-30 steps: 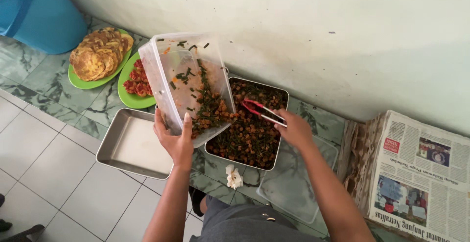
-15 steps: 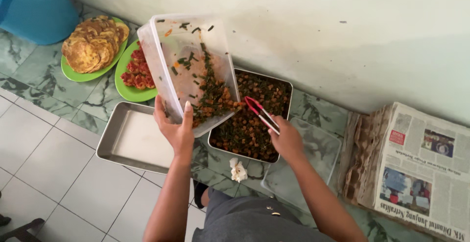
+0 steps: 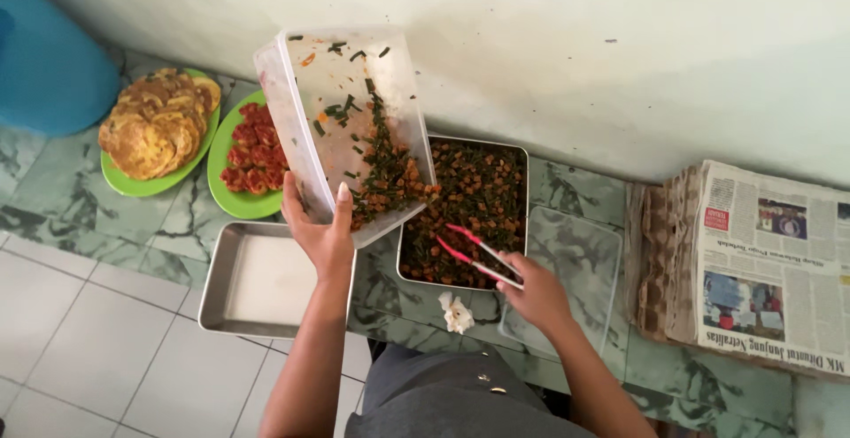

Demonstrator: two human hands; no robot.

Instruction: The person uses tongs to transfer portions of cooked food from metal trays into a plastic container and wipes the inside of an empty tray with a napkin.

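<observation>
A: Head view, the only one. What is the left hand (image 3: 320, 236) doing?

B: It is closed on the lower wall of a clear tub (image 3: 345, 128), fingers under it and thumb on the inside. The tub is tilted hard, its mouth down toward the metal tray (image 3: 522, 192) against the wall.

A: And the food?

B: A mix (image 3: 382, 177) of chopped greens and orange-brown bits sits heaped at the tub's low corner, right at the tray's left rim. The tray already holds a dark layer of the same kind.

A: The right hand (image 3: 536, 294)?

B: It grips red tongs (image 3: 471, 250), tips over the tray's food and slightly apart, nothing pinched between them that I can see.

A: What could go wrong?

B: The low corner of the tub seems to overhang the tray's rim, so I judge a sudden slide could drop some onto the green counter (image 3: 567, 192). The one-handed hold also looks slippery; a greasy wall could twist the tub.

A: Anything else close by?

B: An empty pan (image 3: 217, 292) sits under the left wrist, a crumpled tissue (image 3: 457, 313) near the counter edge. Further left, two green plates, fritters (image 3: 155, 124) on one and red pieces (image 3: 250, 150) on the other. A stack of newspapers (image 3: 761, 265) lies at the right.
</observation>
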